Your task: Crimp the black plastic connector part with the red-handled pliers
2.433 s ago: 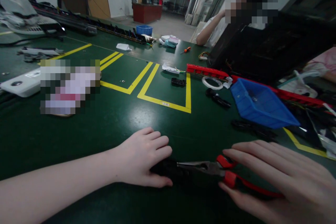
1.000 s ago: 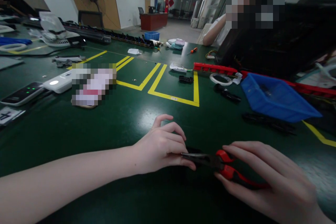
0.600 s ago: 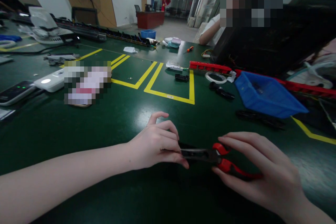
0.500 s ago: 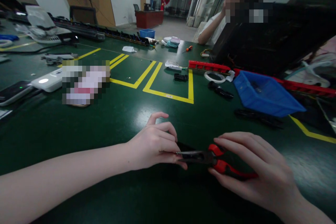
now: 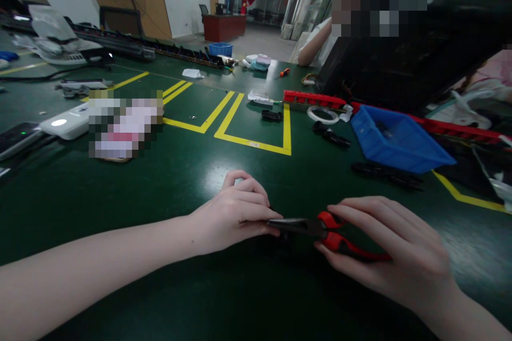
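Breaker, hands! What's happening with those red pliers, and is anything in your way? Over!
Right hand: holds red-handled pliers. Left hand: at their tips, can't tell if gripping anything. Blue bin: past right hand, seemingly not in the way.

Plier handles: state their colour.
The plier handles are red with dark parts, seen best in the current head view.

Here comes the left hand (image 5: 232, 218): clear of the needle-nose pliers' (image 5: 322, 228) tip two seconds ago, now thumb and fingers close right up to it, and that outstretched upper finger has curled inward!
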Demonstrator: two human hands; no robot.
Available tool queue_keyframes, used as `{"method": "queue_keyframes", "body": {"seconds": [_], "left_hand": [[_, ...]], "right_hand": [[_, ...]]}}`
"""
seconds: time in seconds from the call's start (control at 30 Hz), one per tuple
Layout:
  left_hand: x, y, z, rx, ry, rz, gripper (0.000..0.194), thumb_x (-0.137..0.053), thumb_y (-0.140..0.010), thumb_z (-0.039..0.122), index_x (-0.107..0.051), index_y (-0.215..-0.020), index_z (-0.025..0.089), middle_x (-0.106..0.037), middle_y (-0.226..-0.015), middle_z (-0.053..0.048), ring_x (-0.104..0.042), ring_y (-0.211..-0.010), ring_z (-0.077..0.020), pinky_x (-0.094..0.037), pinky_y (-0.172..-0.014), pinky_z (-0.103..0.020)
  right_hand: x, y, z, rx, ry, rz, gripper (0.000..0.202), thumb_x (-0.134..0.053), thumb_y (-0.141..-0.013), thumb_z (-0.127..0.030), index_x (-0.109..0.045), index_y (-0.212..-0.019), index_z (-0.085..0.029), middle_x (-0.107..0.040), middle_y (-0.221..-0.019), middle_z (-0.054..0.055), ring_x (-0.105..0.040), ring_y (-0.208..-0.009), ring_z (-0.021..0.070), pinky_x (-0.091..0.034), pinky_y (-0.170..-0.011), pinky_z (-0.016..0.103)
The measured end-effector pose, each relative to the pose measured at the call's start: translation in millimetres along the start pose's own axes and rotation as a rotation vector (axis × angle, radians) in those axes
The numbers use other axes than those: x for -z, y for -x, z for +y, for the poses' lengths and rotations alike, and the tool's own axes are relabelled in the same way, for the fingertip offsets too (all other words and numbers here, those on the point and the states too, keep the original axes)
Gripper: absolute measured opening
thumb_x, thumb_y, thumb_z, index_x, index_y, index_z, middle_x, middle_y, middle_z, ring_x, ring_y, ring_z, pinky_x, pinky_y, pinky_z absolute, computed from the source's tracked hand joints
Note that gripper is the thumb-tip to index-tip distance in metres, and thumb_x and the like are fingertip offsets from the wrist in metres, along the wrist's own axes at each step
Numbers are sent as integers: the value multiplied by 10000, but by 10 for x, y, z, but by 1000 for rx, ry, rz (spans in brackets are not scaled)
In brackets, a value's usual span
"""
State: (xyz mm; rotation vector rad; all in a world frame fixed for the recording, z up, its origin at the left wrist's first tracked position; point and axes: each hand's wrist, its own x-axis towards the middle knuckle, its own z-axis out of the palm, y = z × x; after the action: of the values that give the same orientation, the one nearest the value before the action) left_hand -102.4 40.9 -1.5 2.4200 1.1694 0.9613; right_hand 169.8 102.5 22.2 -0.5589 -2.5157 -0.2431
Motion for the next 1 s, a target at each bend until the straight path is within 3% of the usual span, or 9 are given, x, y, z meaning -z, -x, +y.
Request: {"method": "queue_keyframes", "body": {"seconds": [0.37,0.6,0.8,1.0], "left_hand": [[71,-7,34,9,-11,-56,169,-630,-932,246,-683,-1093,229,-676,-983,-6,-580,-1008,-177,-269,-981,-367],[116,-37,29,17,39,-170,505,-713,-852,335,-534,-1297,178,-573,-1284,-104,-530,-1166,-241,-382,-992,-368],[67,-31,-34,27,33,-274,410,-686,-873,306,-567,-1244,179,-618,-1195,-78,-578,-1081,-226,-422,-939,-369],[58,-34,-49,48,13,-294,331,-662,-889,274,-597,-1203,189,-631,-1132,-61,-589,-1030,-214,-423,-890,-357]], "right_hand": [[33,12,100,-27,-100,4,332,-699,-806,-371,-589,-1078,-214,-663,-944,85,-655,-790,220,-537,-636,356],[-100,98,283,-31,-157,-60,335,-723,-783,-349,-596,-1059,-209,-674,-944,68,-668,-812,201,-562,-664,324],[-143,126,327,-34,-163,-93,318,-714,-787,-351,-599,-1047,-208,-672,-939,68,-669,-805,196,-563,-659,318],[-155,122,322,-31,-161,-116,324,-712,-786,-359,-595,-1050,-212,-676,-943,71,-671,-804,203,-569,-661,327]]}}
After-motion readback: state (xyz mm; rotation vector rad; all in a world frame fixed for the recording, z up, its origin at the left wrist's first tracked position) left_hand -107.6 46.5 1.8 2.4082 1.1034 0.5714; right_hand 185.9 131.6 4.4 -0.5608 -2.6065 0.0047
